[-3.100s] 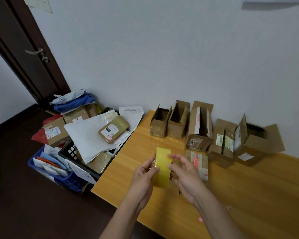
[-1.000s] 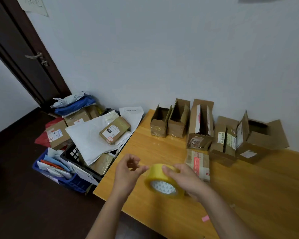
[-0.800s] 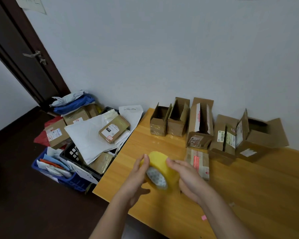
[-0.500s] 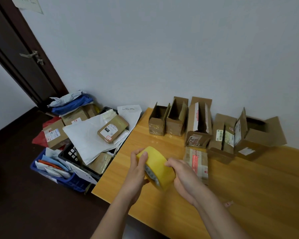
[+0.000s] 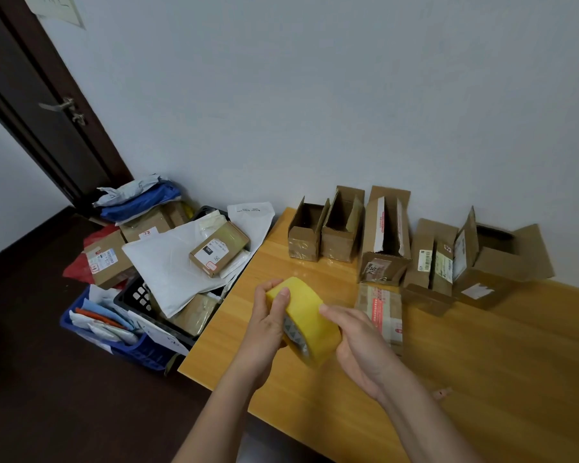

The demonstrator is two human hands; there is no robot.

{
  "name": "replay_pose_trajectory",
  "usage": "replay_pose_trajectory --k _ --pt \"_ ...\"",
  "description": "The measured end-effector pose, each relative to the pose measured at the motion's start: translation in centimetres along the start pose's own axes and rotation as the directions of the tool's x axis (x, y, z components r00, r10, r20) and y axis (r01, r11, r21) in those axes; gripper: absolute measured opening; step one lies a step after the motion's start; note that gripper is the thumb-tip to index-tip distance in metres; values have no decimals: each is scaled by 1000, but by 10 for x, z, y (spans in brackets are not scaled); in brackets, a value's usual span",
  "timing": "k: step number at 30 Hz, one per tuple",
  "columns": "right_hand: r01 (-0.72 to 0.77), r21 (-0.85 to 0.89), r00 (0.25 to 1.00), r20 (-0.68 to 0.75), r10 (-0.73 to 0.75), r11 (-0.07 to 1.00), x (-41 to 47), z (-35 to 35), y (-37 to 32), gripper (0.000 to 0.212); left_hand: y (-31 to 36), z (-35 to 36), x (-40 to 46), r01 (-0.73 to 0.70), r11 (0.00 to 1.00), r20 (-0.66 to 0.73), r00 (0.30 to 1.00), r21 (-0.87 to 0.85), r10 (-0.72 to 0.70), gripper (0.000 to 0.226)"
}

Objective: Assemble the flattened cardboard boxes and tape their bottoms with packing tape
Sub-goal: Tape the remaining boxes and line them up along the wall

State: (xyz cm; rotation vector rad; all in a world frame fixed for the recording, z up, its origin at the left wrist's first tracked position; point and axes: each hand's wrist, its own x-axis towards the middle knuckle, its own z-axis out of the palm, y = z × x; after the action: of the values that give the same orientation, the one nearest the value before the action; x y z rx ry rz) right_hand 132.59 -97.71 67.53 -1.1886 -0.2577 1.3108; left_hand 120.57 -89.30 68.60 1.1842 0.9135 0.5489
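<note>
Both hands hold a yellow roll of packing tape (image 5: 306, 312) above the wooden table (image 5: 482, 362). My left hand (image 5: 267, 324) grips its left side, thumb pressed on the outer band. My right hand (image 5: 358, 342) curls round its right side. A flattened cardboard box (image 5: 381, 309) with red print lies on the table just behind the roll. Along the wall stand several opened boxes: two small ones (image 5: 306, 230) (image 5: 341, 225), a tall one (image 5: 386, 235), a labelled one (image 5: 432, 259) and a wide one (image 5: 502, 262) with flaps spread.
Left of the table, a black crate (image 5: 141, 295) and a blue bin (image 5: 121, 342) on the dark floor hold parcels, white mailers and a small labelled box (image 5: 219, 247). A dark door (image 5: 47, 105) stands at the far left. The table's left edge runs close to the crates.
The roll has turned in my hands from flat-on to tilted, and my left hand, which was off it a second ago, now grips its left side. The boxes have not moved.
</note>
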Motion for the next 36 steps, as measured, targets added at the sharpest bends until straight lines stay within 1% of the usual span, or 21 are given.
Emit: replay_pose_trajectory --k 3,4,7,8,13,14,16,18,20,22,24,26,28,29,31,32,34,36 --pt "-33 59 999 -2 33 998 -3 2 -2 54 2 0 0 15 1000 -7 1000 14 -15 28" --pt "-41 57 999 -6 41 998 -3 2 -2 53 2 0 0 23 1000 -8 1000 18 -23 28" --pt "-29 24 999 -23 29 999 -2 5 -1 81 1 0 1 49 998 -10 999 24 -49 29" --pt "-23 12 999 -23 24 1000 -1 5 0 86 1 0 1 55 998 -14 998 25 -55 29" --pt "-15 -19 1000 -8 15 1000 2 2 2 83 1 0 1 78 997 -29 997 13 -78 28" --pt "-17 -19 1000 -4 17 1000 1 2 2 81 1 0 1 81 997 -31 996 11 -80 27" --pt "-17 -22 1000 4 17 1000 -1 3 0 69 2 -1 0 79 997 -33 996 12 -79 27" --pt "-8 -79 1000 14 9 997 -3 5 -2 59 3 0 0 78 997 -30 997 14 -78 28" --pt "8 -134 1000 12 -6 991 -7 7 -5 57 5 0 0 83 996 -32 996 12 -82 29" --pt "25 -153 1000 19 -22 988 -9 8 -6 53 6 -1 1 90 996 -35 995 16 -90 29" --pt "31 -139 999 46 -25 990 -11 11 -9 46 6 -2 1 110 994 -36 993 12 -110 31" --pt "23 -120 999 44 -18 993 -13 16 -10 43 7 -2 1 142 990 -30 989 0 -142 33" --pt "15 -132 999 31 -11 991 -11 15 -11 42 10 -1 1 181 983 -27 983 -20 -182 27" --pt "4 -129 1000 23 -1 992 -10 16 -12 35 11 -2 2 199 980 -26 980 -31 -200 25" --pt "-22 -117 999 28 25 993 -11 16 -14 13 12 -3 4 226 973 -29 973 -51 -228 24" --pt "-32 -102 999 32 36 994 -11 16 -16 8 12 -4 5 239 969 -35 970 -58 -242 25" --pt "-48 -63 999 23 49 997 -10 16 -17 6 12 -4 6 252 966 -50 966 -65 -256 28" --pt "-56 -41 998 -4 56 998 -10 17 -18 16 13 -3 6 250 966 -58 966 -57 -254 29"
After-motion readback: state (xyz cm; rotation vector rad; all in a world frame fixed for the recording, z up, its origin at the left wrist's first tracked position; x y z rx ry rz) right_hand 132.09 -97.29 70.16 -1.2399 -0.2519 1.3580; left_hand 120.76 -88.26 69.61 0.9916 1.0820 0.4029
